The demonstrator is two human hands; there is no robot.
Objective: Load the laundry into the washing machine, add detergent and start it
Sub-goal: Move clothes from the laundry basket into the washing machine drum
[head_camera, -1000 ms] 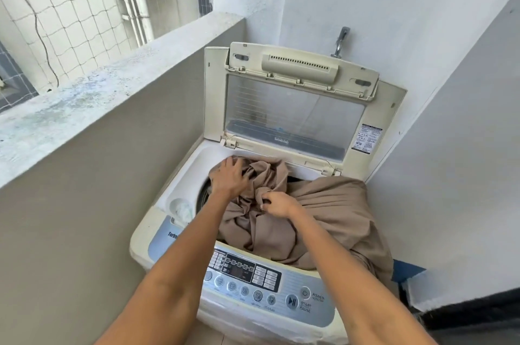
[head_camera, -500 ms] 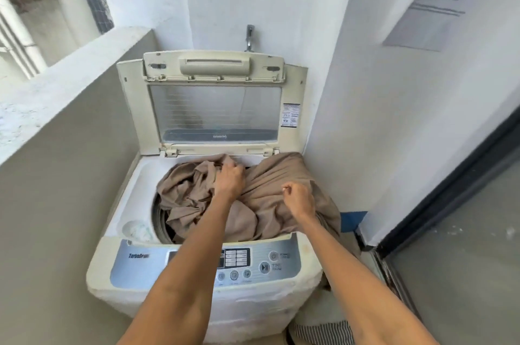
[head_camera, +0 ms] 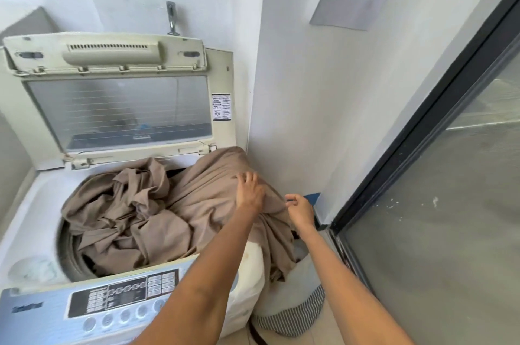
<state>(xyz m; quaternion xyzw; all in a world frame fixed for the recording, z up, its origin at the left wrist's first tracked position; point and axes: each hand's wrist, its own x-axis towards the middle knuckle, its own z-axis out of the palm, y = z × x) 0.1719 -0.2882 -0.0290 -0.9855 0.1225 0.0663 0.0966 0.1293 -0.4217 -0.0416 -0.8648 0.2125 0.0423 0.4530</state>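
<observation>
A cream top-loading washing machine [head_camera: 31,204] stands with its lid [head_camera: 118,108] raised against the wall. A large beige cloth [head_camera: 135,215] fills the drum opening in a bunch and spills over the machine's right edge, hanging down its side. My left hand [head_camera: 249,192] rests flat on the draped part with fingers spread. My right hand [head_camera: 299,208] is just right of it, thumb and forefinger pinching the cloth's edge. The control panel [head_camera: 112,299] runs along the front, partly behind my left forearm. No detergent is in view.
A striped fabric laundry basket [head_camera: 292,313] sits on the floor right of the machine, under the hanging cloth. A tap [head_camera: 170,18] sticks out of the wall above the lid. A dark-framed glass sliding door [head_camera: 439,204] closes off the right side.
The view has swung right and closer. Both hands moved from the middle of the cloth to its right part over the machine's edge; the left hand went from gripping to lying flat.
</observation>
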